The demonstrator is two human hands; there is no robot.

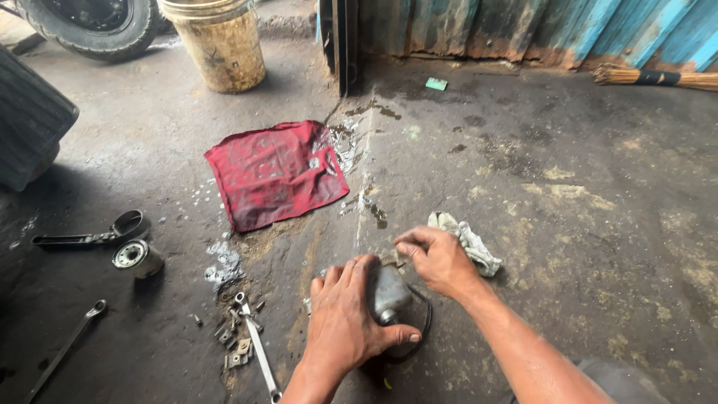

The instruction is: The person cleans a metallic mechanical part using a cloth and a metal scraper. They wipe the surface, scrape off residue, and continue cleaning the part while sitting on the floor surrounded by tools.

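Hands work low over a stained concrete floor (568, 247). The left hand (345, 318) lies palm down across a small grey metal part (390, 290), fingers spread over its top and the thumb hooked along its near side, so it has the part pinned in a loose grasp rather than a closed fist. That metal part sits on the floor just in front of the person, and a thin black rubber ring (423, 329) curves out from under it on the right. The right hand (437, 259) hovers at the far end of the part, fingers bent and pinched together at the tips; whether they hold something small there cannot be told. A dirty white rag (471, 243) lies just behind that hand.

Further off, a red cloth (275, 173) is spread flat on the floor. To the left lie a wrench (258, 348) among a scatter of small bolts (233, 340), a round oil filter (136, 257), a strap wrench (90, 236) and another spanner (66, 350). A yellowish bucket (221, 43) and a tyre (88, 26) stand at the back, with a broom (654, 77) along the blue corrugated wall (598, 26)
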